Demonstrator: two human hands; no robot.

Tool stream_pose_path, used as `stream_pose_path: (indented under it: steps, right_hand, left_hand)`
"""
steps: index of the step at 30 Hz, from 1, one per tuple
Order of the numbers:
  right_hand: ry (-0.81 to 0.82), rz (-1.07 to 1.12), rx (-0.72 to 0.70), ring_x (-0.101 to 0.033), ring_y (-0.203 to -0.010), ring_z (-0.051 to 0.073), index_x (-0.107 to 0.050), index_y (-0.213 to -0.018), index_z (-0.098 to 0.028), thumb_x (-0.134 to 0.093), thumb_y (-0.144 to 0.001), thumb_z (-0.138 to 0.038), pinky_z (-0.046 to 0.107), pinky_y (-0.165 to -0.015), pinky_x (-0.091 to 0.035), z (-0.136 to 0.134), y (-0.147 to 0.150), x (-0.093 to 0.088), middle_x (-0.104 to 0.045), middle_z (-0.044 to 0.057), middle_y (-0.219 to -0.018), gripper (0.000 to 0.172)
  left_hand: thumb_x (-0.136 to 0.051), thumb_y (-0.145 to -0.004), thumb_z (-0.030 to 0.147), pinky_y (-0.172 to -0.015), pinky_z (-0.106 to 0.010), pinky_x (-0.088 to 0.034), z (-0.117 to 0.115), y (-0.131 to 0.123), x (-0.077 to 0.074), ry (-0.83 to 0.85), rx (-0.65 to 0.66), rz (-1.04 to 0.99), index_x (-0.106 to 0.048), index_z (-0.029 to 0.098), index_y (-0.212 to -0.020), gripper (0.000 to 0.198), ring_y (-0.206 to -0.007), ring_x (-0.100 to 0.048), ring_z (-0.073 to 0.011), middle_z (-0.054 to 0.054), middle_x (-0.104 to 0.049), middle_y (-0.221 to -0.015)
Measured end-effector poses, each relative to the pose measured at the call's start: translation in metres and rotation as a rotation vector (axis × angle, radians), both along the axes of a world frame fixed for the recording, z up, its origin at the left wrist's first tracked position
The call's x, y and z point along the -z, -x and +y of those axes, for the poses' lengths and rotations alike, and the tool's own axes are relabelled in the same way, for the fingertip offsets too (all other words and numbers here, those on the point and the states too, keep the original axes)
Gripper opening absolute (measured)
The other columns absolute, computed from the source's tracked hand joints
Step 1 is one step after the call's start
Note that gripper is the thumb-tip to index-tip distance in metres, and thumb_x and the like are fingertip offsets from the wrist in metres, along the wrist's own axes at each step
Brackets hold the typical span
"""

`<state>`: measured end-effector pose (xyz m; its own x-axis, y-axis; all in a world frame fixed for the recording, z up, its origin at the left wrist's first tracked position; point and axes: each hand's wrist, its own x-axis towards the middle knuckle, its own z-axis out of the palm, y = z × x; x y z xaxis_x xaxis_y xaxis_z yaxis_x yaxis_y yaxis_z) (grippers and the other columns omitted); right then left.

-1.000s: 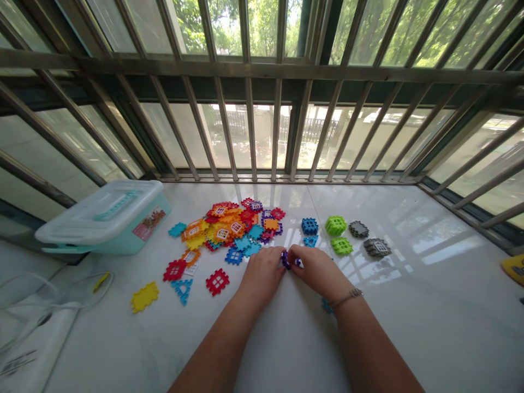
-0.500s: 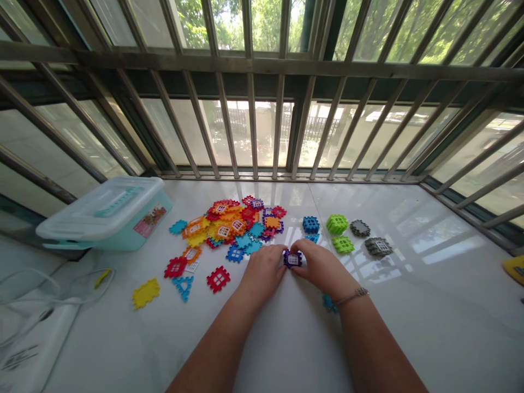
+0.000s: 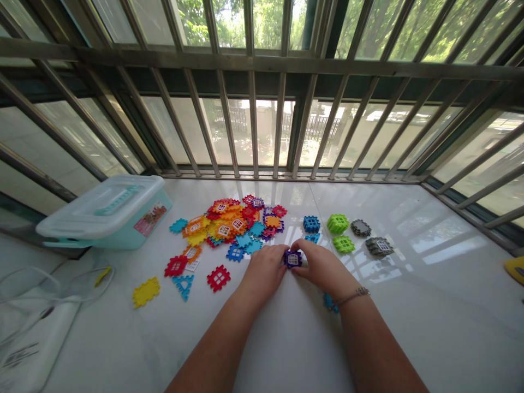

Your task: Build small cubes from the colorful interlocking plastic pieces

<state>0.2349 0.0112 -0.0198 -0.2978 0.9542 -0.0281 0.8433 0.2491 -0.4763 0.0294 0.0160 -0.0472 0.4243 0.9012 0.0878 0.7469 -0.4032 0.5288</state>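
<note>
A small stack of purple interlocking plastic blocks (image 3: 292,258) with a white window panel stands on the white stone counter (image 3: 262,349), just in front of the scattered pieces. My left hand (image 3: 264,269) presses its left side and my right hand (image 3: 320,266) grips its right side, so the fingers of both hands meet around it. A thin bracelet circles my right wrist. A blue piece (image 3: 331,303) lies partly hidden under that wrist. A heap of multicoloured waffle-shaped pieces (image 3: 229,225) lies just beyond my left hand.
Green stacks (image 3: 338,223), a blue stack (image 3: 311,224) and grey stacks (image 3: 377,246) stand ahead to the right. Loose red, yellow and blue pieces lie left. A lidded teal plastic box (image 3: 107,214) stands left. Metal window bars (image 3: 262,125) line the far edge.
The purple blocks, half hidden by my fingers a second ago, now show their window face between my hands. My hands have shifted slightly apart; little has changed in the last half second.
</note>
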Motion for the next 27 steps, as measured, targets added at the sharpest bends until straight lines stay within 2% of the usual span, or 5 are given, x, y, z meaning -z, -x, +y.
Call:
stream_pose_path:
  steps: [21,27]
  right_hand:
    - [0.024,-0.050,-0.006,-0.069,-0.103,0.024,-0.065,-0.115,-0.025,-0.081,-0.085,-0.020,0.029,-0.083,-0.043,-0.0004,0.0038,-0.0025,-0.073,0.004,-0.113,0.035]
    - [-0.002,-0.049,-0.020,-0.069,-0.109,0.023,-0.064,-0.118,-0.024,-0.084,-0.084,-0.020,0.030,-0.088,-0.046,-0.0012,0.0007,0.0003,-0.070,0.005,-0.121,0.040]
  left_hand:
    - [-0.070,-0.094,0.021,-0.109,-0.042,-0.047,-0.0011,-0.0005,-0.0011,-0.006,0.007,0.017,-0.063,0.027,-0.135,0.042,-0.127,-0.064,-0.0293,-0.008,-0.073,-0.132]
    - [-0.071,-0.093,0.020,-0.106,-0.041,-0.048,-0.0013,-0.0007,-0.0026,-0.016,0.014,0.022,-0.064,0.026,-0.132,0.040,-0.124,-0.065,-0.0288,-0.007,-0.074,-0.128]
